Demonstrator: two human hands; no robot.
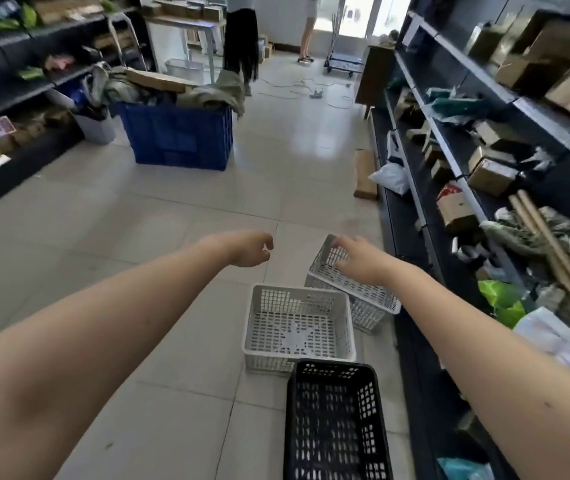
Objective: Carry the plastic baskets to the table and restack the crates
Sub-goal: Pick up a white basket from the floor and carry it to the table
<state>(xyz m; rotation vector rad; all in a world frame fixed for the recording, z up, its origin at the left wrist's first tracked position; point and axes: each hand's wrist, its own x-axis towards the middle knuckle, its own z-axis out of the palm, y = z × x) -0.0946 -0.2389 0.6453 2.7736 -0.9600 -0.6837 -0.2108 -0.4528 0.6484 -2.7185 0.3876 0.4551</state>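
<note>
Item: tilted white basket (345, 282), askew on another by the shelving; my right hand (363, 261) rests on it, fingers spread. Left hand (250, 249) loosely curled, empty. Risk: I judge a one-handed lift lets it slip off.

left hand (250, 249): bare | right hand (359, 259): bare | forearms: bare, sleeveless

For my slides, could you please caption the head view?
Right hand reaching the tilted white baskets; left hand empty.
</note>
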